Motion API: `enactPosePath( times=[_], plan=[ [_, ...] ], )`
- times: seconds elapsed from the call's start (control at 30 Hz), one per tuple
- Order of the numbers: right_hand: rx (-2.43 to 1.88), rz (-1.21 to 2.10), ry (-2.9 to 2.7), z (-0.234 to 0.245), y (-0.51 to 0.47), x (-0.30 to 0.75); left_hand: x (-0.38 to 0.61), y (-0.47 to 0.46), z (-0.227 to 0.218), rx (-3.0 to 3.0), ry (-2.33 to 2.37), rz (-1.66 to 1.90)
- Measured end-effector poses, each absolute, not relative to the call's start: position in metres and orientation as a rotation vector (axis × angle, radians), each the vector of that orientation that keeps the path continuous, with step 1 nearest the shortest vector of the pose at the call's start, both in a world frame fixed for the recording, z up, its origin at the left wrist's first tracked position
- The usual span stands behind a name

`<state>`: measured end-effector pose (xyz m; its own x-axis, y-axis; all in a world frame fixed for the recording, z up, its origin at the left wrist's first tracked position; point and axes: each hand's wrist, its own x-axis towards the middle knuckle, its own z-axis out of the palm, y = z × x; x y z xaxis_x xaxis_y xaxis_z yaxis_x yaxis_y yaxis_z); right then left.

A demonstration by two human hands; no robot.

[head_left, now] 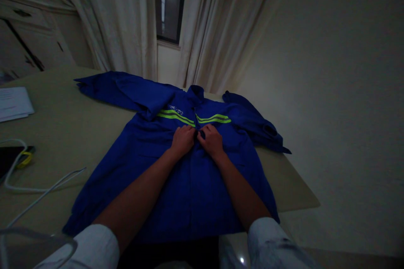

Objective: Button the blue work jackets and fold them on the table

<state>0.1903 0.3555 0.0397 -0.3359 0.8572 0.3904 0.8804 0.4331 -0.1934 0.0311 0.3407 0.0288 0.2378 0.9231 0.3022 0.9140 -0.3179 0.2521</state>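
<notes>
The left hand (183, 139) and right hand (212, 139) pinch the front of the blue jacket (205, 201) spread beneath them across the bench (78, 128), with white cables (44, 191) and papers (14, 103) off to their left, curtains (126, 21) beyond them, and a wall (341, 92) to their right.

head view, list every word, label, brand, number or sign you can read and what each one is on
No text can be read for certain.
Small white lettering on the chest of the blue long-sleeved cloth jacket, just above a yellow-green stripe: too blurred to read.
Faint marks on the flat white papers at the picture's left edge: too small and dim to read.
</notes>
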Motion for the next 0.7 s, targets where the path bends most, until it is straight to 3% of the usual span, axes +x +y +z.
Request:
enactPosePath(
  times=[0.4,0.7],
  plan=[
    [-1.696,-0.175,-2.345,0.044,0.353,0.181,0.032,0.338,0.029,2.569,1.782,0.587],
    [-1.619,-0.193,-2.378,0.041,0.356,0.178,0.034,0.339,0.025,2.465,1.850,0.619]
  ],
)
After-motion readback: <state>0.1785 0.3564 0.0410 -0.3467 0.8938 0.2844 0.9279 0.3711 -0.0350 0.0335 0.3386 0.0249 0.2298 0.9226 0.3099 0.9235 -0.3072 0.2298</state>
